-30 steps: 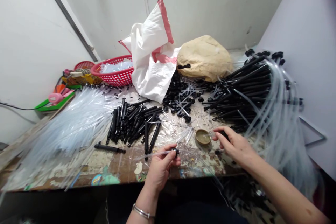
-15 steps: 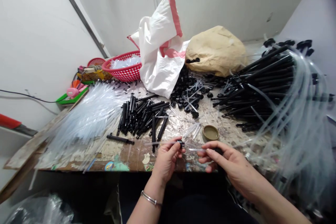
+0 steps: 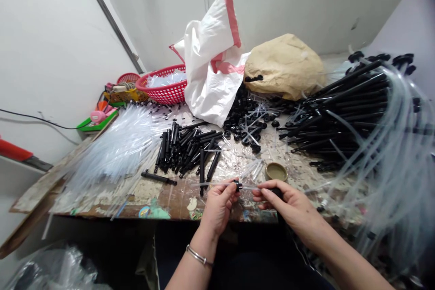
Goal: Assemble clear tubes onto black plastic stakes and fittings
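Observation:
My left hand [image 3: 220, 200] pinches a small black fitting [image 3: 238, 185] with a thin clear tube [image 3: 210, 184] running out to the left. Facing it, my right hand [image 3: 282, 197] has its fingers closed on a clear tube [image 3: 250, 187] whose left end meets the fitting; a black part [image 3: 277, 192] shows within that hand. Both hands are over the table's front edge. A small round dish [image 3: 276, 171] of liquid sits just behind my right hand. Black cylinders [image 3: 186, 149] lie in a pile behind and left of my left hand.
Clear tubes [image 3: 115, 154] fan across the table's left side. Black rods [image 3: 346, 113] with long clear tubes [image 3: 401, 158] fill the right. Behind are a red basket [image 3: 166, 93], a white sack [image 3: 212, 77], a tan bag [image 3: 285, 65] and loose black parts [image 3: 249, 122].
My right hand has come closer to my left, closing the gap between the right tube and the black fitting. The view has shifted slightly.

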